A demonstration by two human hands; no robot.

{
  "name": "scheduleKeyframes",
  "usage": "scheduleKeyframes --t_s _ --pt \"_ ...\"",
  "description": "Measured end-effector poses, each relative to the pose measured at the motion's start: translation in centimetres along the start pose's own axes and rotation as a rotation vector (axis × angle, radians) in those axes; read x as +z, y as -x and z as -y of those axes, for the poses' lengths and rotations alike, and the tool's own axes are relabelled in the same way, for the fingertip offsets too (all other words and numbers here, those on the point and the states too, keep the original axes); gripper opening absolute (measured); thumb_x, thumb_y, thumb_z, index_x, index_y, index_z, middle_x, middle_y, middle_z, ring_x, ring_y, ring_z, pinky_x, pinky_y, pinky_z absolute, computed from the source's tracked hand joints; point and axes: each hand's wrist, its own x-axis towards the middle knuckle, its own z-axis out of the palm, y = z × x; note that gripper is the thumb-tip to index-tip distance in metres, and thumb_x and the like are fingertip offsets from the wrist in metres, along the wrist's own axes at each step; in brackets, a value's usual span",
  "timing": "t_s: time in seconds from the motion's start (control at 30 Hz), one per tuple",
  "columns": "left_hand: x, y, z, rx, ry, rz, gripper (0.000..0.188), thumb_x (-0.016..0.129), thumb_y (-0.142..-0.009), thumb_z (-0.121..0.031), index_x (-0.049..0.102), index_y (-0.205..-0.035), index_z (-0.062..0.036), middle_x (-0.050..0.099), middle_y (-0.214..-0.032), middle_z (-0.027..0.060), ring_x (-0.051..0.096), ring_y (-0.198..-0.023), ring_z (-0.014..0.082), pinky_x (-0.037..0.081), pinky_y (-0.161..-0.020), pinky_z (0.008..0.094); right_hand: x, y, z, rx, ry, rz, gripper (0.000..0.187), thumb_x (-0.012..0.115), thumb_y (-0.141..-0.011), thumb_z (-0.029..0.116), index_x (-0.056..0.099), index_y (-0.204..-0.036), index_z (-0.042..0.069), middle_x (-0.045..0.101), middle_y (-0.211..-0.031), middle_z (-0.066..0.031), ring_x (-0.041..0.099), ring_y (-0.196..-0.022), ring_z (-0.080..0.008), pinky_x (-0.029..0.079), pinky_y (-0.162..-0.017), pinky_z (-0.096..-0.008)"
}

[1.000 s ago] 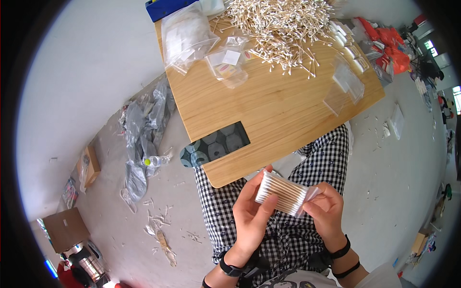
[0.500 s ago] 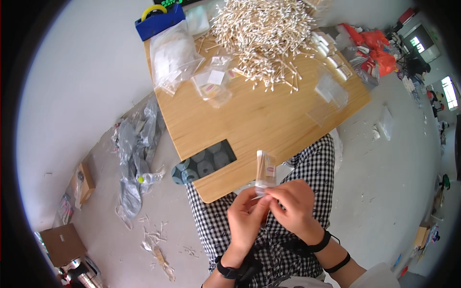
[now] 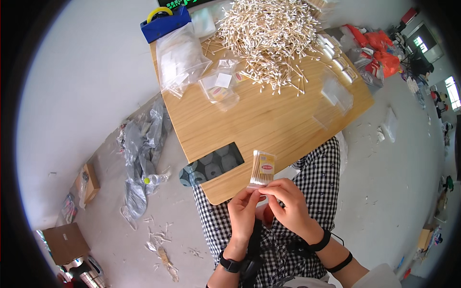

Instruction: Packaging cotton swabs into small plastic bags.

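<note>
Between my two hands is a small clear bag of cotton swabs (image 3: 262, 169) with a yellow card inside, held over the table's near edge. My left hand (image 3: 243, 211) pinches the bag's lower end from the left. My right hand (image 3: 287, 204) grips the same end, thumb and forefinger pressed together by the left fingertips. The swabs stand side by side in the bag, pointing away from me. Farther off on the wooden table (image 3: 240, 125) lies a large heap of loose cotton swabs (image 3: 271, 41).
A blue tape dispenser (image 3: 165, 24) and a stuffed clear bag (image 3: 180, 60) occupy the far left. Flat clear bags (image 3: 219, 89) lie nearer. Filled swab packs (image 3: 343, 67) line the right edge beside more clear bags (image 3: 336, 93). A dark panel (image 3: 213, 164) is at the near-left corner.
The bag of swabs has turned so its yellow card shows more plainly. Both hands still pinch its lower end, fingertips now closer together. The whole view has shifted slightly.
</note>
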Motion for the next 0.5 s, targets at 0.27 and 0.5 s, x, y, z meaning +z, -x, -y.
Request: scheduleKeyframes --t_s 0.27,0.5 --pt "-0.2 0.5 -0.6 0.178 -0.185 -0.018 0.006 0.065 -0.083 0.000 0.063 -0.088 0.0026 0.058 -0.085 0.0034 0.055 -0.078 0.0089 0.044 -0.072 0.0209 -0.6 -0.4 1.2 0.088 -0.071 0.019 0.026 0.066 -0.073 -0.002 0.061 -0.098 0.005 0.059 -0.089 -0.0092 0.059 -0.076 -0.0248 0.051 -0.059 -0.0324" --pt "-0.7 0.7 -1.2 0.318 -0.332 -0.003 0.008 0.070 -0.077 0.000 0.065 -0.083 0.0010 0.057 -0.080 0.0040 0.055 -0.074 0.0123 0.044 -0.068 0.0233 -1.2 -0.1 0.6 0.082 -0.142 0.019 0.014 0.064 -0.076 -0.003 0.063 -0.090 0.003 0.062 -0.083 -0.0093 0.060 -0.072 -0.0247 0.048 -0.061 -0.0304"
